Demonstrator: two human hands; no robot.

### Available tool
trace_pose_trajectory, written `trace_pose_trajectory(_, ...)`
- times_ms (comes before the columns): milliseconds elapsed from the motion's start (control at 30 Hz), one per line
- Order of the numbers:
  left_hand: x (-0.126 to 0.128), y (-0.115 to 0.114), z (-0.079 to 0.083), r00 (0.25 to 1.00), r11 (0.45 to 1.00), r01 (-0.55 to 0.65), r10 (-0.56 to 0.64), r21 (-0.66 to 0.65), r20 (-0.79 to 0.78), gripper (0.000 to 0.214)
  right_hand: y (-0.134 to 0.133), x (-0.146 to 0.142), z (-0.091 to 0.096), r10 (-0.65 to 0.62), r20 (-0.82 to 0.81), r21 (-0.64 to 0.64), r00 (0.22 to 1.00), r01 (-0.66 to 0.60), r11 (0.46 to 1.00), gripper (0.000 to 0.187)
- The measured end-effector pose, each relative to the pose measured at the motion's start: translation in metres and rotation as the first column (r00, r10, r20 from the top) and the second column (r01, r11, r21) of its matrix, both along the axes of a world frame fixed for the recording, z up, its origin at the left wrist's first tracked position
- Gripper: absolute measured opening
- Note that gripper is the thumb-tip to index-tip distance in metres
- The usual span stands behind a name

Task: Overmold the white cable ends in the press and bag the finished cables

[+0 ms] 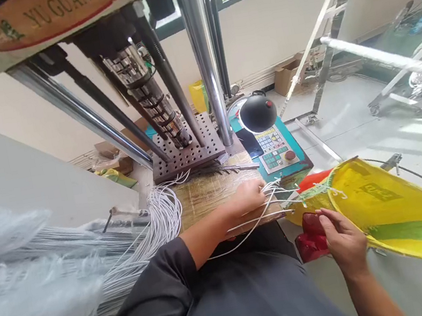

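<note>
My left hand (247, 198) is closed on a small bundle of thin white wires (277, 190) at the right edge of the tape-covered work board (209, 193). The wire ends fan out to the right toward a yellow woven sack (391, 208). My right hand (342, 238) hangs lower, next to the sack's open rim, with its fingers curled against a red object (311, 241). Whether it grips that object I cannot make out. A thick bundle of white wires (160, 221) lies at the board's left edge.
A vertical press machine with steel columns (202, 50) and a perforated plate (189, 151) stands behind the board. A teal control panel (277, 151) with a black dome lamp (257, 113) sits to its right. More wire in plastic (31, 277) fills the left. Metal frames (382, 62) stand at the right.
</note>
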State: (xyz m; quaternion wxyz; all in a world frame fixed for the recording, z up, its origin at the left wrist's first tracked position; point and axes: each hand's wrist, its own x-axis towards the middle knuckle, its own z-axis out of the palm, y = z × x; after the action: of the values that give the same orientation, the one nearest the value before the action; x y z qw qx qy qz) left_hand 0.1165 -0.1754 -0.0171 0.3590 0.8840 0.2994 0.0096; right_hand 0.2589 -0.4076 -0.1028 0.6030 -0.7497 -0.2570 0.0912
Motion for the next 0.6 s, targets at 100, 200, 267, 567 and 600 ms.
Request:
trace_pose_trajectory(100,-0.002,0.017,0.002,0.997,0.918,-0.022,0.051,-0.396,0.064,0.009,0.0,0.014,0.001,-0.006,0.001,0.002,1.0,0.006,1.0,0.03)
trace_pose_trajectory(200,0.0,0.029,0.011,0.974,0.759,-0.041,0.176,-0.65,0.144,0.006,0.01,0.027,0.01,0.004,0.077,0.035,0.997,-0.006,0.999,0.024)
trace_pose_trajectory(267,0.003,0.033,0.019,0.962,0.697,-0.027,0.213,-0.717,0.171,0.014,0.021,0.03,0.021,0.039,0.209,0.082,0.977,-0.057,0.995,0.021)
trace_pose_trajectory(567,0.01,0.047,0.033,0.95,0.75,-0.047,0.239,-0.66,0.203,0.022,0.091,-0.019,0.063,0.765,0.594,-0.456,0.249,-0.679,0.575,0.041)
trace_pose_trajectory(600,0.01,0.048,0.032,0.938,0.742,-0.068,0.276,-0.667,0.21,0.023,0.092,-0.02,0.06,0.764,0.579,-0.477,0.285,-0.642,0.601,0.041)
